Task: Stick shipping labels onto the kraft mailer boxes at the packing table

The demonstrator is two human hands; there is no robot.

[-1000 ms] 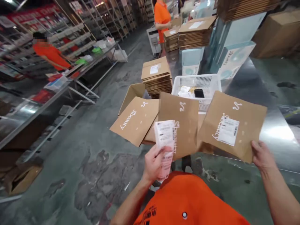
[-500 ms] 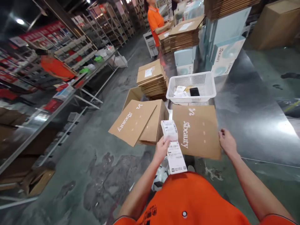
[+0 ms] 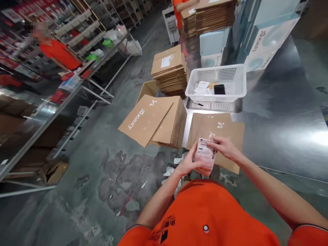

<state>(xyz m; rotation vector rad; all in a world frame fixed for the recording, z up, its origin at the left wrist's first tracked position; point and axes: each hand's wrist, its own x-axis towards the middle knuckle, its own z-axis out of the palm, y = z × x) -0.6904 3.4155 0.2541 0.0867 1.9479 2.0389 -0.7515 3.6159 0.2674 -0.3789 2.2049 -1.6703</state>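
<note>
At far left, a co-worker (image 3: 60,54) in an orange shirt is seen beside metal shelving (image 3: 102,37) loaded with goods. Further right, a stack of flattened cardboard mailers (image 3: 166,124) is topped by 1 sheet printed "Sbeauty" in white, with an open carton (image 3: 148,89) just behind it and a taller stack of flat cartons (image 3: 169,70) beyond. The shipping label (image 3: 205,155) – a barcoded paper strip, its print too small to read – is grasped between both hands, above the table's near edge. It is cradled by the left hand (image 3: 189,161) and pinched by the right hand (image 3: 222,148). Below them lies 1 more flat mailer (image 3: 217,124). Further on, a white plastic basket (image 3: 215,83) (a black phone (image 3: 219,89) and papers inside) is set on the steel table (image 3: 276,102), with pale blue boxes (image 3: 263,44) at the upper right.
</note>
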